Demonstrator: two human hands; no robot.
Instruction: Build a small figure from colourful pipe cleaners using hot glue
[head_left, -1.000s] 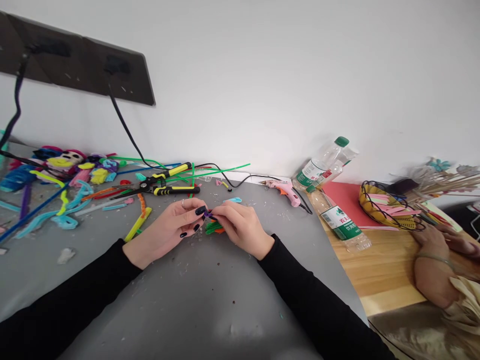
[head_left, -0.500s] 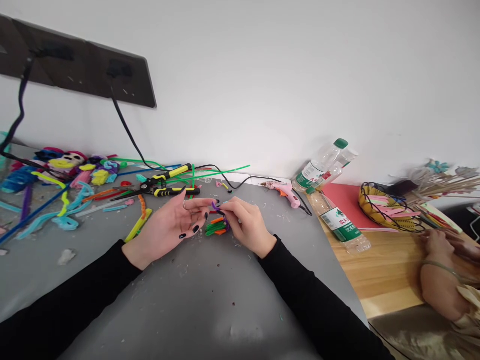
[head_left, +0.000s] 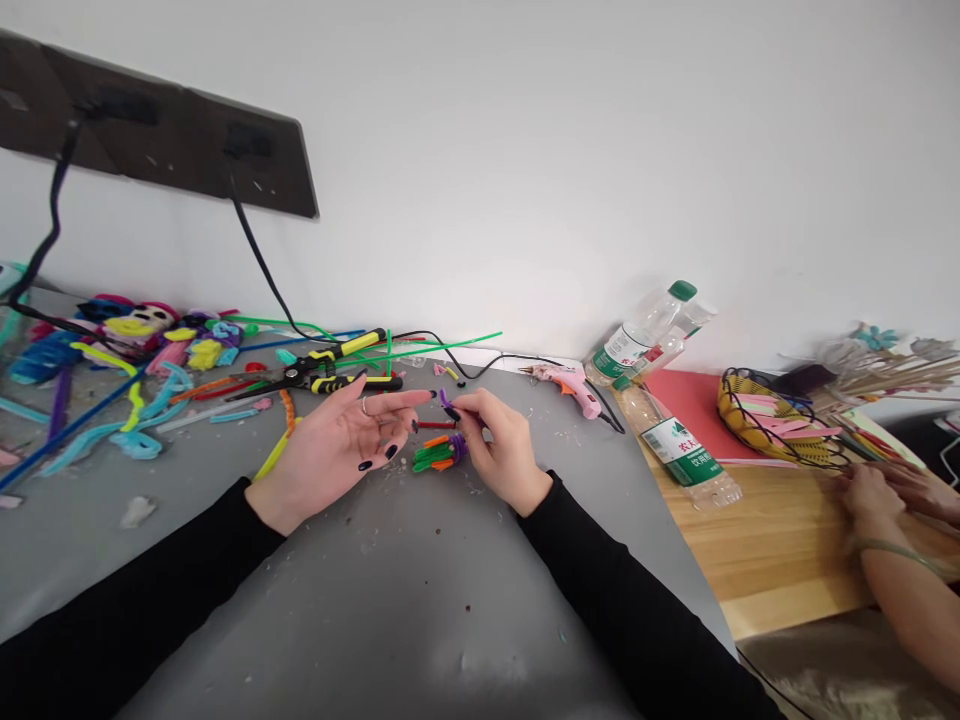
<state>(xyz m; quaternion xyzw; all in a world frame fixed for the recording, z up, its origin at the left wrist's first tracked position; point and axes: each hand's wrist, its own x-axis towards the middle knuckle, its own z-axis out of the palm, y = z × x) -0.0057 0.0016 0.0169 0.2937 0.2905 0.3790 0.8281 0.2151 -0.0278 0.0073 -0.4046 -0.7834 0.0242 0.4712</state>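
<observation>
Left of the pink glue gun, the right hand is hiding one end of a purple strip; far right of it, a co-worker's arm is running out of view.

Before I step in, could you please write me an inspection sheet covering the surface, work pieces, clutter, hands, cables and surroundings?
Surface: grey tabletop, specked with small scraps.
Work pieces: purple strip pinched by the right hand; green, orange and purple bundle lying near that hand.
Clutter: pliers, loose fuzzy strips and a pink glue gun.
Hands: right hand closed on the strip; left hand open, nothing seen in it.
Cables: black cords hang from the dark wall panel; another stretch curls beside the glue gun.
Surroundings: clear bottles, yellow basket and another person's hands, all to the right.
</observation>
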